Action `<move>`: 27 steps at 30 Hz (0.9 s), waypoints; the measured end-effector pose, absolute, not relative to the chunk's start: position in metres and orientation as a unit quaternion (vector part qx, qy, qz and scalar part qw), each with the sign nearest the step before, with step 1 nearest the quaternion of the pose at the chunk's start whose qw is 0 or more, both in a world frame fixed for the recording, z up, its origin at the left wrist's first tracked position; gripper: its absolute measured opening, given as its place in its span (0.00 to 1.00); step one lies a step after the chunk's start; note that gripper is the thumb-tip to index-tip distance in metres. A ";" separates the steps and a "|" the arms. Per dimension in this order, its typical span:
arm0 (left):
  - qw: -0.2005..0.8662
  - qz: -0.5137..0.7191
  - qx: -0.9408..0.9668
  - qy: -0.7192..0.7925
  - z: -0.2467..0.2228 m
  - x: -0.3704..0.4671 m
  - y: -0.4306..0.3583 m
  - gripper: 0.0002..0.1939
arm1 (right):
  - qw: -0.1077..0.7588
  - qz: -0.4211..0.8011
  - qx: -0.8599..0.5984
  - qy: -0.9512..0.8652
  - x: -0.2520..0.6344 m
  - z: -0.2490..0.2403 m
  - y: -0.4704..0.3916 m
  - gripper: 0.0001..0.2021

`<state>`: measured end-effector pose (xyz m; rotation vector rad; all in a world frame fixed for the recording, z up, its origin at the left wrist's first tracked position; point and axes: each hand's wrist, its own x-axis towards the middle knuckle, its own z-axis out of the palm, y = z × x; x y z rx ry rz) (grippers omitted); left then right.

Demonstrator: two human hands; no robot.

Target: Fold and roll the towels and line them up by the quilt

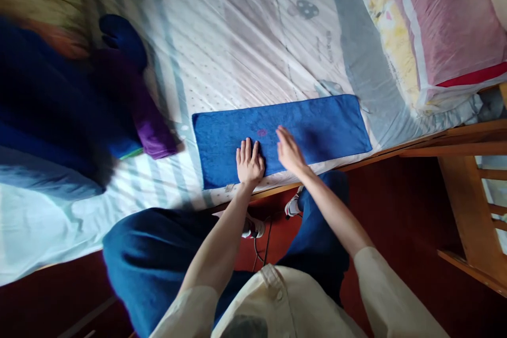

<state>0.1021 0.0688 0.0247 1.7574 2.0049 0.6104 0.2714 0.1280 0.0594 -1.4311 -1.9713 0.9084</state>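
Observation:
A long blue towel (332, 124) with a small reddish mark lies spread along the near edge of the bed. My left hand (250, 162) rests flat on its near part, left of the middle, fingers spread. To the right, my right hand (290, 152) is over the towel with its fingers stretched out and holding nothing; whether it touches the cloth cannot be told. The towel looks mostly flat, with slight ripples on its right half.
A patterned sheet (245, 37) covers the bed. Dark blue and purple clothes (152, 116) are heaped at the left. A pink pillow (455, 21) lies at the upper right, above a wooden bed frame (459, 185). My knees are against the near side.

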 end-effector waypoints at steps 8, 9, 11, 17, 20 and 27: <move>0.188 0.250 0.611 0.727 0.002 0.095 0.061 0.32 | 0.235 0.399 -0.440 -0.769 0.206 0.008 0.110 0.28; 0.184 0.247 0.616 0.725 0.002 0.095 0.062 0.32 | 0.231 0.396 -0.431 -0.777 0.210 0.007 0.111 0.28; 0.181 0.247 0.618 0.724 0.002 0.095 0.062 0.33 | 0.210 0.394 -0.403 -0.799 0.219 0.009 0.114 0.29; 0.211 0.258 0.598 0.729 0.006 0.097 0.062 0.32 | 0.156 0.397 -0.351 -0.834 0.252 0.017 0.128 0.29; 0.214 0.253 0.600 0.728 0.008 0.097 0.062 0.32 | 0.173 0.386 -0.368 -0.828 0.274 0.017 0.138 0.28; 0.220 0.241 0.602 0.728 0.010 0.097 0.062 0.33 | 0.169 0.327 -0.421 -0.829 0.362 0.022 0.170 0.27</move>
